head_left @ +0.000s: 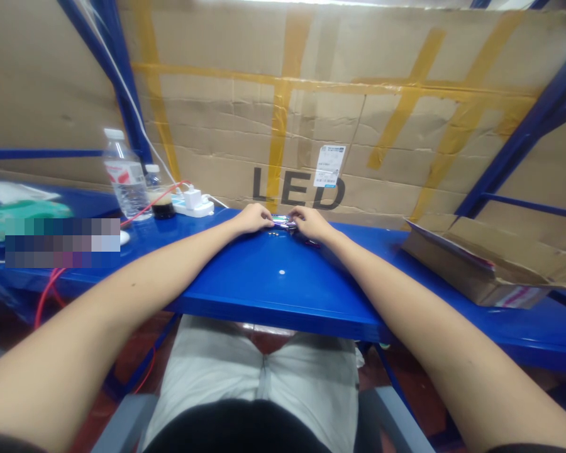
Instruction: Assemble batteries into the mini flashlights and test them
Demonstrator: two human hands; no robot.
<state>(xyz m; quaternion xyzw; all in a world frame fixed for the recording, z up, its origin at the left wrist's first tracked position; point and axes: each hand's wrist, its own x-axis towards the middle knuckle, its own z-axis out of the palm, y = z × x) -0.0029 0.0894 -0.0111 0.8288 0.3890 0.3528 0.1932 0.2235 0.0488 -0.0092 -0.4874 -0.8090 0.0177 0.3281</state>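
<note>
At the far edge of the blue table, my left hand (255,218) has its fingers bent and closed at the left end of a small pile of slender, shiny, pen-like pieces (283,222). My right hand (310,223) is curled down over the right end of the same pile, fingertips together. What either hand pinches is too small and blurred to name. Dark purple slender pieces (307,240) lie under and beside the right hand. Just in front of the pile are a few tiny gold-coloured bits (273,234).
An open cardboard box (471,270) sits on the right. To the left stand a water bottle (124,179), a smaller bottle of dark liquid (161,201) and a white power strip (195,204) with a red cable. A large cardboard sheet (226,132) rises behind the table (264,289).
</note>
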